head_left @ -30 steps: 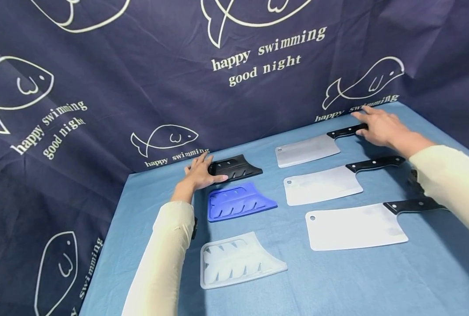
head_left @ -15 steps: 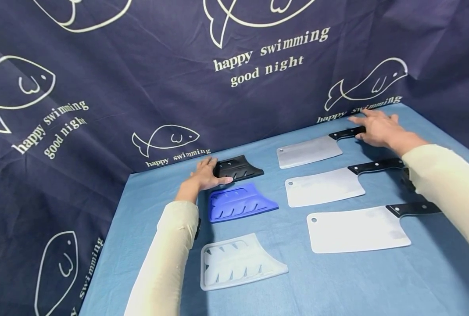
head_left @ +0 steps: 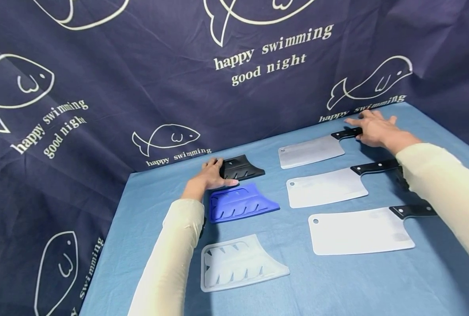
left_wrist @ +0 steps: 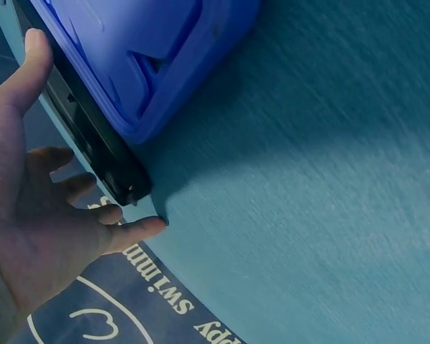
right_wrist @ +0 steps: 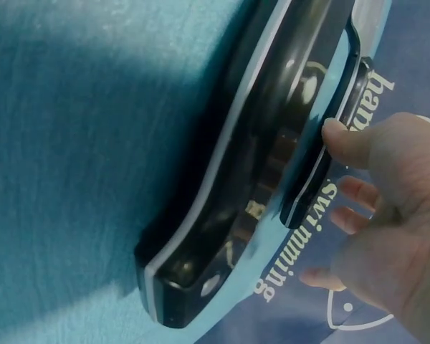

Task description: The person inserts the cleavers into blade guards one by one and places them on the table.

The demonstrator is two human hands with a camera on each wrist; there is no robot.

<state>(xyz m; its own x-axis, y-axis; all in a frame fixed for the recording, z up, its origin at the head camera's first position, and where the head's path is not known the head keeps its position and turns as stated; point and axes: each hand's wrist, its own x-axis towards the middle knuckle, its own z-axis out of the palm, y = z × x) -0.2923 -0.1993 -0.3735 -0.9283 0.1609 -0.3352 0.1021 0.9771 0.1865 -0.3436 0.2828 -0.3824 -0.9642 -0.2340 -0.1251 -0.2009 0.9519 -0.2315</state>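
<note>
My left hand (head_left: 212, 174) hovers over the left end of a black blade cover (head_left: 244, 167), its thumb and fingers spread around the cover's two long sides. In the left wrist view, that hand's fingers (left_wrist: 79, 188) look relaxed, and whether they touch the cover I cannot tell. At the far right, my right hand (head_left: 373, 130) is spread over the black handle of the farthest cleaver (head_left: 311, 152). In the right wrist view, the thumb lies against or just beside this handle (right_wrist: 322, 168), with the other fingers loosely extended past its far side.
A blue blade cover (head_left: 242, 202) and a translucent white one (head_left: 242, 263) lie nearer on the blue cloth (head_left: 151, 202). Two more cleavers, a middle one (head_left: 325, 189) and a near one (head_left: 358, 232), lie under the right forearm's side. A dark printed curtain (head_left: 171, 87) stands behind.
My left hand has slid right, covering more of the black cover's left end. My right hand has shifted slightly left along the far cleaver's handle. Cleavers and covers lie as before.
</note>
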